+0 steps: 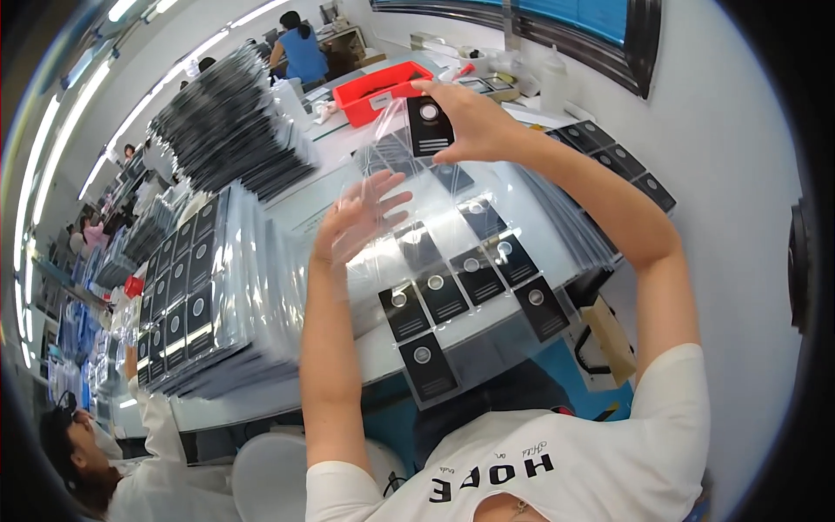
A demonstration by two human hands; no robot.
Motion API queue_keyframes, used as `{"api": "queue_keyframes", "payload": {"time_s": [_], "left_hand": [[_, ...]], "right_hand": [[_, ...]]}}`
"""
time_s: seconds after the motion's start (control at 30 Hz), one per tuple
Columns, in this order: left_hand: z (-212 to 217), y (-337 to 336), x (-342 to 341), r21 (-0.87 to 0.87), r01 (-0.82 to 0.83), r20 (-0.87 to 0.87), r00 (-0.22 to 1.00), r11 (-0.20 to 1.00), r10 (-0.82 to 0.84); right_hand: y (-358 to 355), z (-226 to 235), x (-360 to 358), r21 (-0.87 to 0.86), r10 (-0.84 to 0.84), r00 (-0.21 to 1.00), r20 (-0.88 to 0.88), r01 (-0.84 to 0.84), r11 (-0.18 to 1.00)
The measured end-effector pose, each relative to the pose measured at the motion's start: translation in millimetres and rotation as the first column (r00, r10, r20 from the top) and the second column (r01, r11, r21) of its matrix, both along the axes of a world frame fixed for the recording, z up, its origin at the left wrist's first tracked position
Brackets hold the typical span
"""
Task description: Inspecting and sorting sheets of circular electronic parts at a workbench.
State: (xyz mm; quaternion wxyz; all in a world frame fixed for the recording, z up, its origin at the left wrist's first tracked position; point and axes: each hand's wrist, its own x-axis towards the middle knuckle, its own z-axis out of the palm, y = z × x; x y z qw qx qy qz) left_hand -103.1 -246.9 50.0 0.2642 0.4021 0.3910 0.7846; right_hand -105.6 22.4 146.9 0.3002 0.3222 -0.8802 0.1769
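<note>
My right hand (474, 120) grips the edge of a clear plastic sheet with a black card (430, 126) in it, raised above the table. The card bears a pale round spot and light lines. My left hand (365, 213) is open, fingers spread, close to the hanging clear film; whether it touches the film I cannot tell. Below both hands, clear pocket sheets with black cards (481, 277) lie on the white table, some overhanging its front edge. A thick stack of such sheets (196, 278) stands left of my left forearm.
A tall, dark stack of sheets (222, 126) rises at the far left. Behind my right hand sits a red bin (383, 87). More carded sheets (609, 157) lie along the right wall, near a white bottle (553, 80). A co-worker (96, 461) is at the lower left.
</note>
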Motion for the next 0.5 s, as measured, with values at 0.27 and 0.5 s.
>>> {"api": "queue_keyframes", "payload": {"time_s": [0.27, 0.5], "left_hand": [[-14, -1, -20, -0.029, -0.197, 0.046, 0.979, 0.98, 0.198], [0, 13, -14, 0.186, -0.105, 0.183, 0.981, 0.977, 0.071]], "right_hand": [[6, 6, -2, -0.481, 0.452, 0.723, 0.522, -0.188, 0.856], [-20, -9, -11, -0.642, 0.565, 0.627, 0.537, -0.13, 0.755]]}}
